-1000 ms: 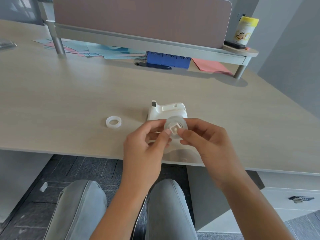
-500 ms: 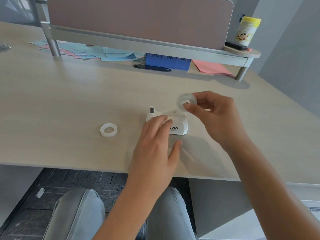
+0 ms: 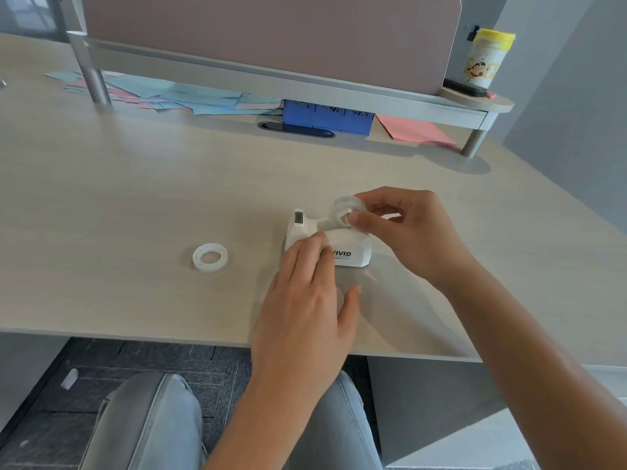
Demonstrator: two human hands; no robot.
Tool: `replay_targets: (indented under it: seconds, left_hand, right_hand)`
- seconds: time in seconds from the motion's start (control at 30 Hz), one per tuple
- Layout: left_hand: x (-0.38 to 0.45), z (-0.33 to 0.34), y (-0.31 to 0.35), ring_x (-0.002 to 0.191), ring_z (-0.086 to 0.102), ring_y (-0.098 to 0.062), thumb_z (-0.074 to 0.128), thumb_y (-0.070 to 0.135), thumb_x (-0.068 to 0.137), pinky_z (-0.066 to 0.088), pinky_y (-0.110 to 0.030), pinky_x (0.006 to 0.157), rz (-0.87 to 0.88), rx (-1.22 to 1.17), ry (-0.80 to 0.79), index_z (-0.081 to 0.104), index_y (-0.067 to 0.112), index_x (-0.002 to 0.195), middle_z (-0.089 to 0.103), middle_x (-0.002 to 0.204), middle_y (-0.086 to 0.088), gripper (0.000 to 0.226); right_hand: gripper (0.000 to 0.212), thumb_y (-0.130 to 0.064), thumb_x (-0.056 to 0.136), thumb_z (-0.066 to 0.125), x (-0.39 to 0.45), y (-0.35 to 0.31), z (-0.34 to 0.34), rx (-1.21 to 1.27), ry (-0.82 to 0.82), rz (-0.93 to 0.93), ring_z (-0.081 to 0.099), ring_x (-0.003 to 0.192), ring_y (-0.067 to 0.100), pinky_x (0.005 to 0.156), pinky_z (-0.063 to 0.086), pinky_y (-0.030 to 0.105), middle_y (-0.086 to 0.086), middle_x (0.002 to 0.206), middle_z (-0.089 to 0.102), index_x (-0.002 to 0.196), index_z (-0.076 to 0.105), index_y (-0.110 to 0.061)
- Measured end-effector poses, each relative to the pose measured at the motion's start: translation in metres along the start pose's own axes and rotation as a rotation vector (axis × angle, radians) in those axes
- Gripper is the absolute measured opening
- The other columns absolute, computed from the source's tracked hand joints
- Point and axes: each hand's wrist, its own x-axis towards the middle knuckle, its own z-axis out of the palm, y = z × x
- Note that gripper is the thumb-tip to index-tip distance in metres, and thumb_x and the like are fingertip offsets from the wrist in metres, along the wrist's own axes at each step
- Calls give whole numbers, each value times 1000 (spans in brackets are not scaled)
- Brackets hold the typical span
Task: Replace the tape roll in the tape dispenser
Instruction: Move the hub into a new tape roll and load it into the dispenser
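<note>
Covering part of the dispenser (image 3: 351, 247), left hand (image 3: 305, 300) hides its front

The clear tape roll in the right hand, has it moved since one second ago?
Yes. The clear tape roll, then in front of the white plastic tape dispenser near the desk edge, is now above its rear, farther from the person.

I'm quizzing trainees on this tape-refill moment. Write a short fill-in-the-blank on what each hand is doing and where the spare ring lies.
The right hand holds the clear ____ above the dispenser.
The left hand rests its fingers on the ____.
The white ring lies flat on the desk, to the ____ of the dispenser.

Missing words: tape roll; dispenser; left
</note>
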Motion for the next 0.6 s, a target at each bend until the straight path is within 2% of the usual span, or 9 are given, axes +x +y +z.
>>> replay_targets:
  seconds: [0.1,0.27,0.4,0.5,0.6]
  left_hand:
    - [0,0,-1,138,53,-27,66,37,92,51,-40,104,-2,7,-13,64,2,131,61,143,-6,53]
    - [0,-1,0,143,46,-29,59,39,95,47,-44,111,6,50,-51,58,0,138,58,146,-10,58]
    - [1,0,1,147,44,-28,55,39,98,45,-43,114,25,83,-56,54,-2,143,55,152,-12,61]
    - [0,1,1,150,41,-28,50,41,99,44,-43,116,62,117,-58,51,-2,146,50,158,-15,64]
    - [0,2,1,150,42,-28,43,41,99,42,-40,116,84,146,-65,50,-2,146,48,160,-15,64]
  right_hand:
    - [14,-29,88,82,1,1,-2,-22,-18,-6,74,94,18,84,57,38,-5,99,82,101,83,-22]
    - [10,-28,89,82,3,-2,-11,-108,-103,-19,73,91,17,81,55,21,-4,99,81,99,81,-28]
    - [14,-29,90,80,6,-7,-13,-208,-138,-27,72,88,16,86,58,29,-3,99,80,104,82,-26]
    - [14,-29,95,74,9,-15,-15,-356,-195,-57,70,93,15,83,55,24,-2,103,74,109,80,-29]
    - [16,-26,98,70,12,-26,-16,-485,-248,-83,69,97,18,87,56,30,1,107,72,112,78,-27]
